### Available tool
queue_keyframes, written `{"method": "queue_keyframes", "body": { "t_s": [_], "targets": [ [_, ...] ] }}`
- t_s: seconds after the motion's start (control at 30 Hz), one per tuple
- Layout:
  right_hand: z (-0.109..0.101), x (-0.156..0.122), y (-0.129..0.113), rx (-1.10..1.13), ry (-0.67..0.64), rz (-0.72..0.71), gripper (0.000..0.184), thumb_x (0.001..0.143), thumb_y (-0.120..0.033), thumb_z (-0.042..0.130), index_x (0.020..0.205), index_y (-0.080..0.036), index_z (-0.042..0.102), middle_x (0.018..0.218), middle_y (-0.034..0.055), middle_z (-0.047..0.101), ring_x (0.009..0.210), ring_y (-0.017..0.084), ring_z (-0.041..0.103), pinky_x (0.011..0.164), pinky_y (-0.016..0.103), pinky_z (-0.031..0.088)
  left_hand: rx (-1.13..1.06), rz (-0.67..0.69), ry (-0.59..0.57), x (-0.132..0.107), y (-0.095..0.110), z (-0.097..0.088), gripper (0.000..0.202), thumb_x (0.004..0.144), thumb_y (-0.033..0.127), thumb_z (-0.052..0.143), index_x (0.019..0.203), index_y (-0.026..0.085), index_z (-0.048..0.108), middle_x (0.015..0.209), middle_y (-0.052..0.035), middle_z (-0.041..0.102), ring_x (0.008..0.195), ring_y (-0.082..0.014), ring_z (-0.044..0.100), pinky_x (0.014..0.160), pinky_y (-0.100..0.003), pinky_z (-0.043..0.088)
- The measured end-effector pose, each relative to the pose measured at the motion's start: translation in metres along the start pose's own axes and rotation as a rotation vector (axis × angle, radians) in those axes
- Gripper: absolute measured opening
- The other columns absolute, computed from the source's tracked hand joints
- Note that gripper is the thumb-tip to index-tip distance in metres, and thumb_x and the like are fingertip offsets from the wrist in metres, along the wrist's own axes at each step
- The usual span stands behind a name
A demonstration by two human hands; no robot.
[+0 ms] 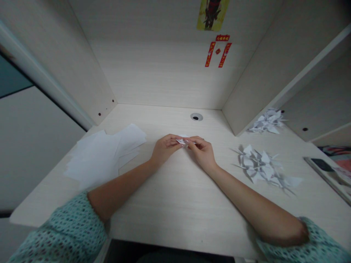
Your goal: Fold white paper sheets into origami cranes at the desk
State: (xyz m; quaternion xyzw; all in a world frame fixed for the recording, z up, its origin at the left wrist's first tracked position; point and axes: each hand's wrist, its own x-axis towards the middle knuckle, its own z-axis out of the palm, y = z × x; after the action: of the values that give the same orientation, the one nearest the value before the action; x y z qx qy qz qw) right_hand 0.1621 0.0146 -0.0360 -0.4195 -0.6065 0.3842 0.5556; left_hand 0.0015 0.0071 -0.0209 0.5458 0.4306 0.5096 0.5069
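Folded white paper (181, 141) sits near the middle of the desk, pinched between both hands. It looks very light, thin and fairly soft, so it would likely crease or crush under hard pressure. Its folded edges and thicker middle look like safer places to hold than its narrow points. The left hand (164, 148) and right hand (200, 153) nearly meet around it. The fingertips (173, 138) of both hands are drawn together and clamped on the paper, though exactly how each finger lies is too small to tell.

Beyond the left hand, a loose stack of white paper sheets (105, 153) lies on the pale wood-grain desk (142, 226). To the right are 2 heaps of folded paper cranes: a nearer heap (259, 166) and a farther heap (267, 121) by the right wall panel (255, 65). A round cable grommet (196, 117) is set in the desk behind the hands.

On the back panel (156, 76), red paper strips (218, 51) bear gold characters too small to read. Above them hangs a yellow picture (212, 14) with a dark figure and no legible writing. Both forearms end in teal patterned sleeves (55, 233).
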Motion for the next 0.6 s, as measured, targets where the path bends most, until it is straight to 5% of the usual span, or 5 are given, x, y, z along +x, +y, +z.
{"method": "queue_keyframes", "body": {
  "t_s": [0.43, 0.6],
  "targets": [
    [0.0008, -0.0021, -0.0068, -0.032, -0.027, -0.033, 0.014, 0.077, -0.036, 0.069, 0.081, -0.026, 0.077, 0.083, 0.0052, 0.072, 0.078, 0.018, 0.064, 0.064, 0.03, 0.047, 0.09, -0.039, 0.153, 0.0005, 0.0022, -0.0027, 0.023, 0.066, 0.038, 0.075, 0.072, 0.017, 0.071, 0.075, -0.0022, 0.073, 0.071, -0.0152, 0.065, 0.071, -0.027, 0.049],
    [-0.0001, -0.002, -0.0055, 0.007, 0.006, 0.081, 0.017, 0.071, -0.038, 0.074, 0.081, -0.024, 0.078, 0.08, 0.0051, 0.074, 0.068, 0.017, 0.062, 0.063, 0.031, 0.046, 0.095, -0.009, 0.214, -0.002, 0.009, 0.0004, 0.025, 0.065, 0.041, 0.075, 0.072, 0.017, 0.071, 0.075, -0.0027, 0.073, 0.071, -0.0151, 0.065, 0.072, -0.028, 0.05]
  ]
}}
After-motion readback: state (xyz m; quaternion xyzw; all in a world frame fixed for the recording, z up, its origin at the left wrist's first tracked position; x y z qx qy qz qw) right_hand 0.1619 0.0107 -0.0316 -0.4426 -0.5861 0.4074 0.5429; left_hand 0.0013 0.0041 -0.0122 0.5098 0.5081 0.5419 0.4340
